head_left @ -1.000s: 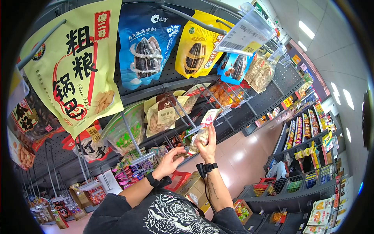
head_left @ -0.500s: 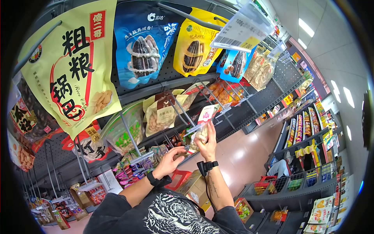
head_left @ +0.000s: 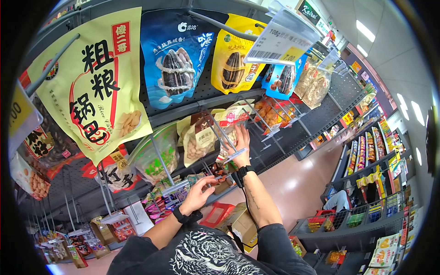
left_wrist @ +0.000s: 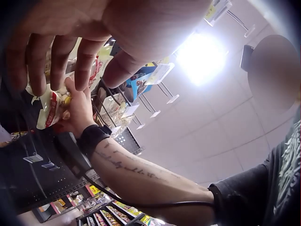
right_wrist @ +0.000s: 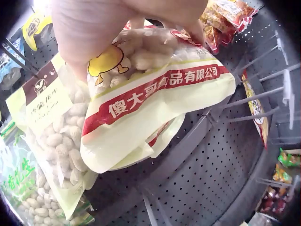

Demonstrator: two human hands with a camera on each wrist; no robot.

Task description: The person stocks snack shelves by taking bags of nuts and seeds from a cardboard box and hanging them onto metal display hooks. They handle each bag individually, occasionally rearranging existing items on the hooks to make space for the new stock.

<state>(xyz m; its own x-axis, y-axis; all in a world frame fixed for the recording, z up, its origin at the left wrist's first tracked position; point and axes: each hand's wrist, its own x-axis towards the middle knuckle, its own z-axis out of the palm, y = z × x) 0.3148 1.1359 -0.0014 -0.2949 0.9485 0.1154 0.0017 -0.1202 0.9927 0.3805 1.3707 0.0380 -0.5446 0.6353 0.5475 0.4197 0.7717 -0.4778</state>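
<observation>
My right hand grips a clear and cream bag of peanuts with a red band, up among the metal hooks of the rack. In the right wrist view, the thumb side lies over the bag's front, which tilts to the right, and parts of the fingers are hidden behind it. Beside it hangs another peanut bag with a brown label. Lower and to the left, my left hand holds nothing, its fingers loosely bent and the thumb apart. In the left wrist view its fingers overlap the bag.
Hooks jut out around the right hand. Above hang a large yellow rice-chip bag, a blue seed bag and a yellow seed bag. A price tag sticks out at upper right. A cardboard box stands below.
My right hand has moved forward and up with the peanut bag, from beside my left hand to the hanging bags. My left hand stays low, with little change. The view has shifted slightly.
</observation>
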